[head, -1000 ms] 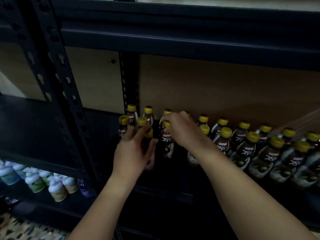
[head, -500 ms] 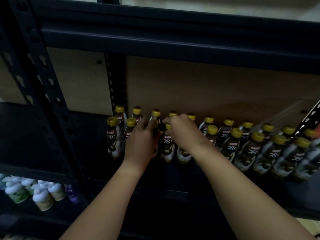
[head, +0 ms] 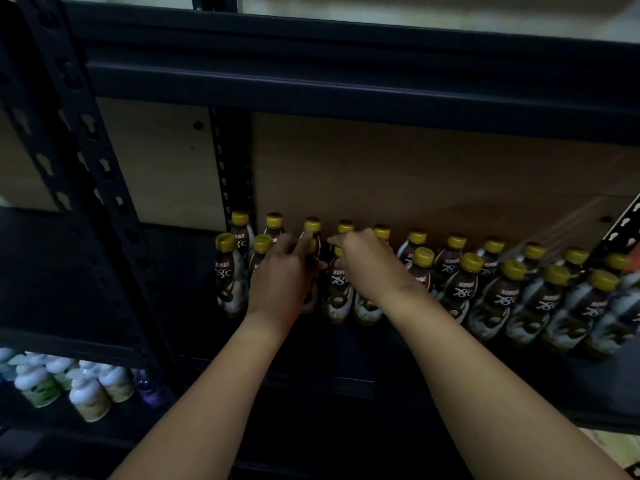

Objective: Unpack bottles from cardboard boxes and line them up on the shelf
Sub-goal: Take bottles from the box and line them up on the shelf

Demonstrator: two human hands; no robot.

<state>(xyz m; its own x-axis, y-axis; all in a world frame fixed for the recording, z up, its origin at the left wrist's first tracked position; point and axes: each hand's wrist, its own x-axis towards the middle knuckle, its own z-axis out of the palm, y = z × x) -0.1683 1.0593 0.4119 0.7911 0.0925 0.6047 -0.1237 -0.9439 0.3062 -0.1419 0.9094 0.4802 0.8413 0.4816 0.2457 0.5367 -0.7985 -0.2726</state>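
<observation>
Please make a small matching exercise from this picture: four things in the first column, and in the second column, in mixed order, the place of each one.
Things
1. left hand
2. right hand
3. white-capped bottles
4. brown board

Places
A. on the lower shelf, at the bottom left
B. behind the rows of yellow-capped bottles
C. on a front-row bottle near the left end of the rows
D. over the bottle tops, just right of the other hand

Pairs: 1-C, 2-D, 3-A, 4-B

A shop stockroom: dark slotted steel racking stocked with rows of identical yellow-capped bottles.
</observation>
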